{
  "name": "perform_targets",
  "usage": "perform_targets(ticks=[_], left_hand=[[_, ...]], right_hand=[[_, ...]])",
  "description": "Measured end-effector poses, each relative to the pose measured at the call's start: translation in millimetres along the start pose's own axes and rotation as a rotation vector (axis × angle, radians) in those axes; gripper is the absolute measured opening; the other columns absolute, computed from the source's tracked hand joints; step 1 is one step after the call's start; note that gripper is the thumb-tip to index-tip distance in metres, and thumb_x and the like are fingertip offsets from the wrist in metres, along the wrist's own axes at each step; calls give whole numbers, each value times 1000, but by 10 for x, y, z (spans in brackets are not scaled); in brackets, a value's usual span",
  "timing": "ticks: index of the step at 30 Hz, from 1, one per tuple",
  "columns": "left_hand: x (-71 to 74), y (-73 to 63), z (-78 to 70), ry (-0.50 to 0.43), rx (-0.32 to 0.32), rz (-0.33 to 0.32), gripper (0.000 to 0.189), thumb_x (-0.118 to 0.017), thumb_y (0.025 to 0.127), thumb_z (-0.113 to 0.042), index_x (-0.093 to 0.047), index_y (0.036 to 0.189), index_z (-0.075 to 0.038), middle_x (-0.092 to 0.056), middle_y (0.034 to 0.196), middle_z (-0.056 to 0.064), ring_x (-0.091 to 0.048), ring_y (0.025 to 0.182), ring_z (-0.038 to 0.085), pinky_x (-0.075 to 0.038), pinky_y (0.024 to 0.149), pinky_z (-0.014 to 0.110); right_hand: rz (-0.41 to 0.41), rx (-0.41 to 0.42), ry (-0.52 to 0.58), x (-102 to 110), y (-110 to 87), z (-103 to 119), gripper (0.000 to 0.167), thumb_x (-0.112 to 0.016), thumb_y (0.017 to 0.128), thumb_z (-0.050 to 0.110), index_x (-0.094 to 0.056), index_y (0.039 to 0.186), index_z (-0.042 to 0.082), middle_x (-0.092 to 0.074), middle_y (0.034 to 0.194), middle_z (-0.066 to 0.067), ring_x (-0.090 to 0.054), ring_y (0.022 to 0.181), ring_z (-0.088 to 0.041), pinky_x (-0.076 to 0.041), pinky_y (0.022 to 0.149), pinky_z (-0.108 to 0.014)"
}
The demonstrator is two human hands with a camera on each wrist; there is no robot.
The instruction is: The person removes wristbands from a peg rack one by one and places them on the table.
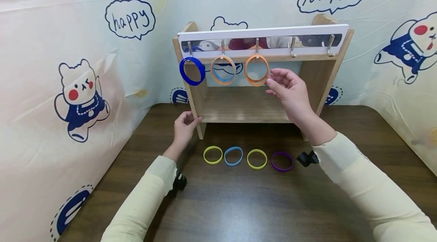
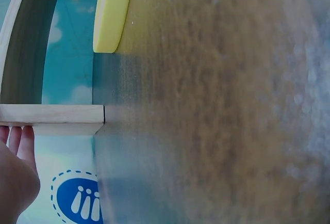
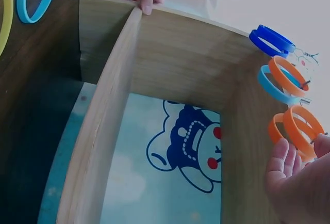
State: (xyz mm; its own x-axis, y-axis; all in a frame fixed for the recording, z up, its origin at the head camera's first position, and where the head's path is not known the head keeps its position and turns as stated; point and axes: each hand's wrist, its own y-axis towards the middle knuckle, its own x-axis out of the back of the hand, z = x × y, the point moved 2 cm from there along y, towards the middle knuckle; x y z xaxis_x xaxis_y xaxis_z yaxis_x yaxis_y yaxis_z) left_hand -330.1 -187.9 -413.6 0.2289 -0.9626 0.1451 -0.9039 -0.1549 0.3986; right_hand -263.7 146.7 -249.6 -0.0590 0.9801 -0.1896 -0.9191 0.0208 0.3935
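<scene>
My right hand is at two orange wristbands hanging from the third hook of a wooden shelf. Its thumb tip overlaps the right edge of the bands, and its fingers are spread apart in the right wrist view. My left hand holds the lower left corner of the shelf, thumb over the front edge and fingers along the outer side. From the first hook hangs a dark blue wristband; the second carries an orange wristband and a light blue one.
Two hooks at the right, including the end hook, hold no band. On the table before the shelf lie two yellow wristbands, a light blue one and a purple one. A printed cloth stands behind.
</scene>
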Motion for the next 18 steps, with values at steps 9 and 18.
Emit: perform_targets(ticks=[9,18], left_hand=[[-2,-14,5,-8,7,2,33,-78,84,-20,-65,108,-2,-66,103,14,-61,93,21,-52,77,27],[-1,11,8,-12,41,18,34,-77,85,-18,-65,111,1,-65,108,19,-60,97,24,-51,79,25]], right_hand=[[-36,-22,23,-39,56,-44,25,-68,90,2,-61,114,3,-61,102,-10,-64,86,-17,-55,72,-27],[-33,-25,27,-69,64,-54,25,-69,88,-1,-62,112,3,-64,98,-9,-65,87,-19,-55,71,-27]])
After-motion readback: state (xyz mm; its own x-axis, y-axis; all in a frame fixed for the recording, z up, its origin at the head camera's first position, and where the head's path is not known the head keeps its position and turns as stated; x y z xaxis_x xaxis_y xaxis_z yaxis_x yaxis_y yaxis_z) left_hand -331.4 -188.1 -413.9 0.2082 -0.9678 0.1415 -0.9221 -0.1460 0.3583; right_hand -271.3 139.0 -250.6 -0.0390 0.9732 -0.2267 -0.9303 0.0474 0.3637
